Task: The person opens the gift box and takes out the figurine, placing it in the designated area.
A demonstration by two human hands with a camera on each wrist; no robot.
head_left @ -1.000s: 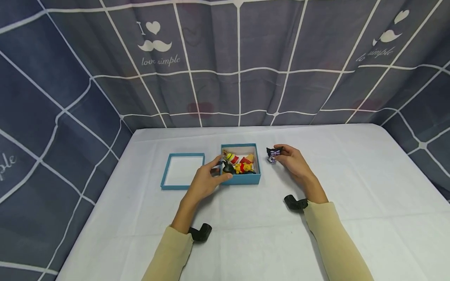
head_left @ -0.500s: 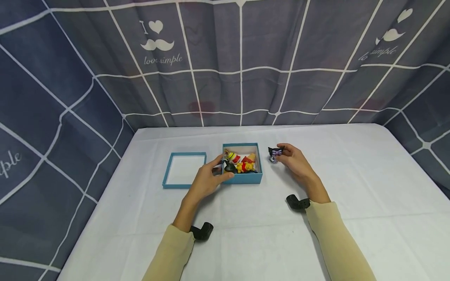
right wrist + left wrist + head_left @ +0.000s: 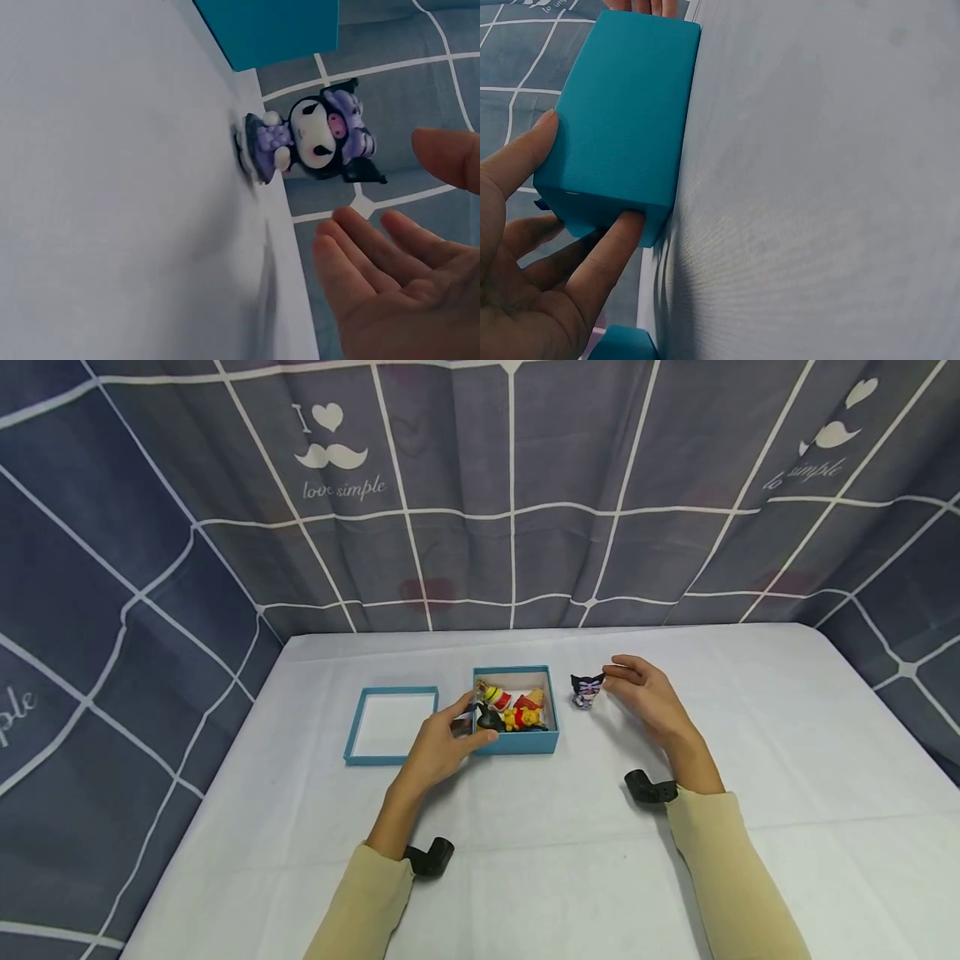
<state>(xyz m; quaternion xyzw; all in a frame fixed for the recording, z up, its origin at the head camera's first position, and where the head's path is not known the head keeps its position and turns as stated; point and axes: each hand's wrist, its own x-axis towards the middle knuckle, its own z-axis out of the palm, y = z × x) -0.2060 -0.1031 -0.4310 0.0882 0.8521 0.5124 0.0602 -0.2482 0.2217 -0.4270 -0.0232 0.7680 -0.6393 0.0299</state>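
Note:
My left hand holds the left end of a blue box, its thumb at the near rim and its fingers along the left side. Inside the box lie several small figurines, including a yellow bear figurine in red. To the right of the box, a black and purple Kuromi figurine stands upright on the table. My right hand is just right of that figurine, fingers loosely extended with nothing in them. A gap shows between fingertips and figurine in the right wrist view.
The blue-rimmed box lid lies white side up, left of the box and partly behind my left hand. A white cloth covers the table. A dark checked curtain hangs behind and at the sides.
My right hand has let go of the Kuromi figurine and drawn back to the right. The figurine now stands by itself. My left hand stays on the box.

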